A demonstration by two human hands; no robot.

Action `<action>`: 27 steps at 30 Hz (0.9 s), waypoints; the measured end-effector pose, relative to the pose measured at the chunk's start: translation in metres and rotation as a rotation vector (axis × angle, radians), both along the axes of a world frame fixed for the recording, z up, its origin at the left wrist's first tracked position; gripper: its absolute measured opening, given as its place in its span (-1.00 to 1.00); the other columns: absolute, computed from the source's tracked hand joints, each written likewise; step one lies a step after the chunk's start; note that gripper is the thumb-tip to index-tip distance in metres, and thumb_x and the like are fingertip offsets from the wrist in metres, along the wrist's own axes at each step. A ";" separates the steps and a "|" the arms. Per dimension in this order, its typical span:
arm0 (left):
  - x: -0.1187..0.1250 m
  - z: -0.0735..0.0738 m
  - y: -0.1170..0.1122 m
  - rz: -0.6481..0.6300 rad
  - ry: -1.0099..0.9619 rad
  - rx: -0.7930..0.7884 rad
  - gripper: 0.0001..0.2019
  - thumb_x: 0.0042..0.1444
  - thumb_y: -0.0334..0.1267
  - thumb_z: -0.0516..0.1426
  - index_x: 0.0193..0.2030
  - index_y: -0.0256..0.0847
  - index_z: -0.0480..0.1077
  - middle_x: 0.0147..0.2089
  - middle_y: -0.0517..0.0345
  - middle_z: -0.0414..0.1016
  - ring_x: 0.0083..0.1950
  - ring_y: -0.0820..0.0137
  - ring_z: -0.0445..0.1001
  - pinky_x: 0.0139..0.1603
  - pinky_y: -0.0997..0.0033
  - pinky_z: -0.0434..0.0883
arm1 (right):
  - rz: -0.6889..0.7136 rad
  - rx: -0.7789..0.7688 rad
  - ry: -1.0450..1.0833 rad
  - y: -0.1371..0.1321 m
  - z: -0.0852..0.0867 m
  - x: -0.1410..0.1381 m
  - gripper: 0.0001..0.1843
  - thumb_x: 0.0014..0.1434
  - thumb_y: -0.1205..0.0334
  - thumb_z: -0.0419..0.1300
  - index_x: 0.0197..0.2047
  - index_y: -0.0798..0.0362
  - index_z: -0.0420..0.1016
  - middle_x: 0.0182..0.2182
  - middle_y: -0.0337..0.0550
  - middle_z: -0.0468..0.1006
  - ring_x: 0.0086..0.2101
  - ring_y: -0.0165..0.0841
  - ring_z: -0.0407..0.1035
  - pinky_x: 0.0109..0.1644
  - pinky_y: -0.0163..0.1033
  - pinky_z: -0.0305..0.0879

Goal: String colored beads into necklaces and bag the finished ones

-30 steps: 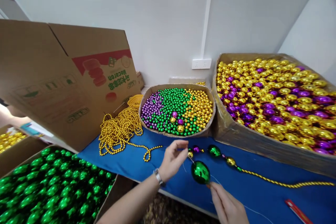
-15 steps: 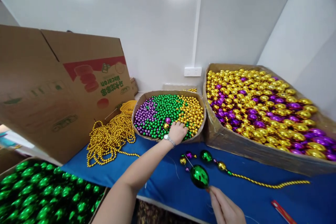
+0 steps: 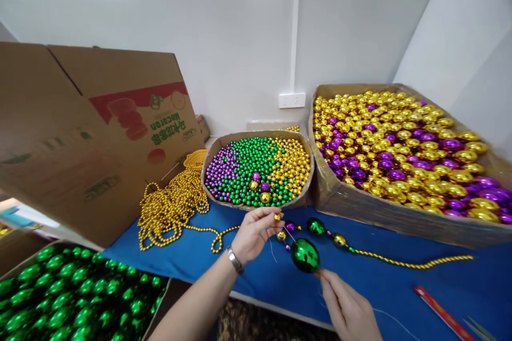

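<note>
My left hand [image 3: 258, 232] pinches a small gold bead [image 3: 277, 217] just in front of the bead box. My right hand [image 3: 346, 301] is closed at the lower end of a large green oval bead [image 3: 305, 256]. A thin needle [image 3: 288, 233] sticks out of the bead's upper end towards my left fingertips. Beyond it on the blue cloth lies a strung line of beads: a purple bead [image 3: 290, 226], another large green bead [image 3: 316, 226], a gold ball [image 3: 339, 240] and a thin gold bead strand [image 3: 412, 261]. White thread [image 3: 394, 317] trails beside my right hand.
A cardboard box [image 3: 206, 184] holds small purple, green and gold beads. On its right a bigger box [image 3: 360, 208] holds gold and purple ones. Gold bead chains [image 3: 172, 216] heap at left, near a tall carton [image 3: 132, 170]. Large green beads [image 3: 76, 298] fill a lower-left box. A red strip [image 3: 444, 314] lies right.
My left hand has come out of the bead box towards me, with a small gold bead between its fingertips. My right hand still holds the green bead in about the same place.
</note>
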State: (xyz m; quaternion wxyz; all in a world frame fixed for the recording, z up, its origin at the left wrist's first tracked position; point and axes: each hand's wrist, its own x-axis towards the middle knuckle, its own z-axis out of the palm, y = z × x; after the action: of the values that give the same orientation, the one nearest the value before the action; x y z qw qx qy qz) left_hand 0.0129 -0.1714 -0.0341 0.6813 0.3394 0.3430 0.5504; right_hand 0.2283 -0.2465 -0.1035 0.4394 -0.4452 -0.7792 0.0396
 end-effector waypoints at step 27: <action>0.015 -0.042 -0.019 -0.008 0.205 0.013 -0.70 -0.14 -0.15 0.32 -0.32 -0.32 0.50 -0.32 0.00 0.55 -0.39 0.45 0.43 -0.32 0.48 0.34 | -0.081 -0.074 -0.175 0.006 -0.043 -0.006 -0.61 0.34 0.20 -0.22 -0.18 0.05 0.42 -0.39 -0.11 0.61 -0.42 -0.36 0.52 -0.42 -0.35 0.42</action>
State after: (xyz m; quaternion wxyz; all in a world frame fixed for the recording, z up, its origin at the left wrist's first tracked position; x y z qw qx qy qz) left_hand 0.0282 -0.1907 -0.0756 0.6425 0.3998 0.4059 0.5124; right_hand 0.2228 -0.2406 -0.1470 0.3543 -0.4939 -0.7940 0.0118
